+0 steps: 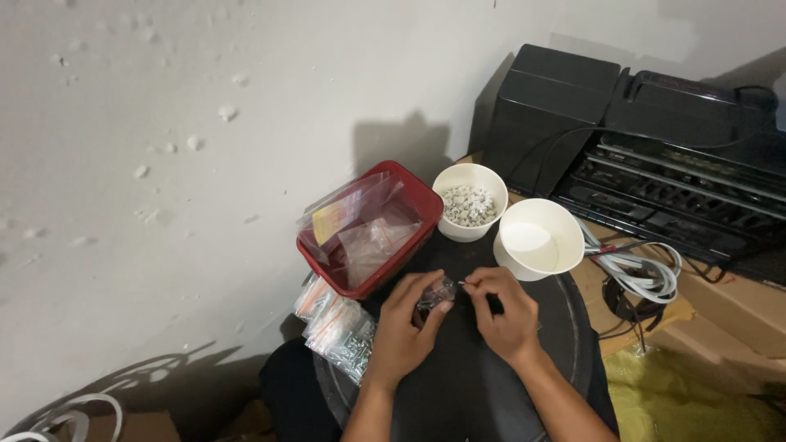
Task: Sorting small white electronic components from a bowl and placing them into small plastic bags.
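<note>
head view looked down on a round black tabletop (458, 385), where the left hand (405, 327) pinched a small clear plastic bag (436, 293) between thumb and fingers. the right hand (503, 315) had its fingertips closed on a thin metal pin (463, 284) at the bag's mouth. keeping the mouth open and steady would likely ease the pin in. its long axis ran roughly left-right, tip toward the bag.

Two white paper cups (468, 201) (539, 238), one red tub (413, 198), two hands (403, 327) (506, 313), one small clear bag (436, 292) between them.
</note>
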